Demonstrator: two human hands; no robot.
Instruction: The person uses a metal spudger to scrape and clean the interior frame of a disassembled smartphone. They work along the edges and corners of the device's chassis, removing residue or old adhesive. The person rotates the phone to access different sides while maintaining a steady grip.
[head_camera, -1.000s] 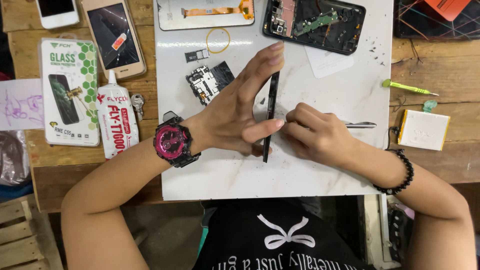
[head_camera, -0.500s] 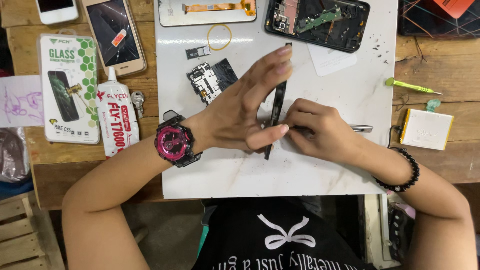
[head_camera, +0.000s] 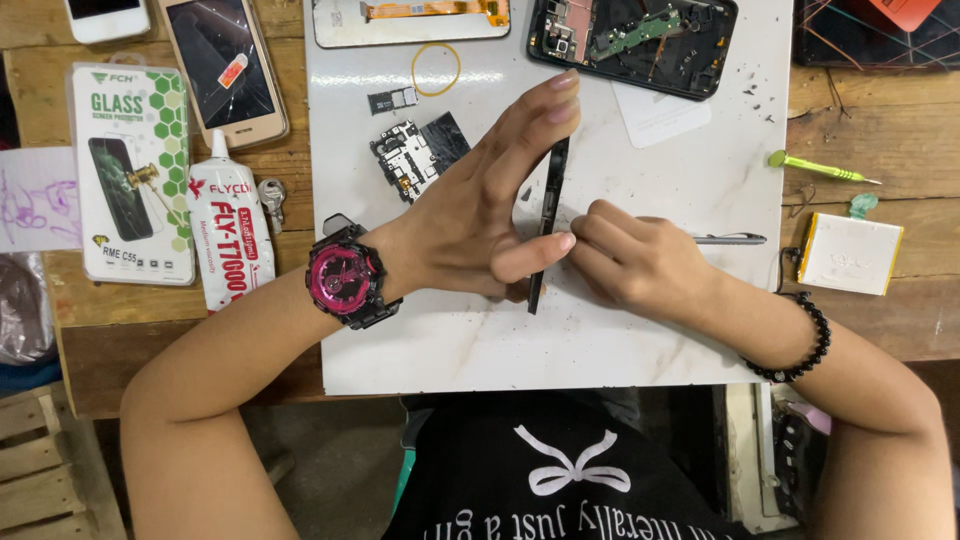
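Left grip (head_camera: 480, 215) pinching phone frame (head_camera: 548, 220) edge-up, unchanged | right grip (head_camera: 635, 262) pinching tool

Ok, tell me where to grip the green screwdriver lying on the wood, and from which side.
Grip the green screwdriver at its thick green handle, the left end, coming from above. It lies flat on the wooden table with its thin metal tip pointing right, and its long sides look free.
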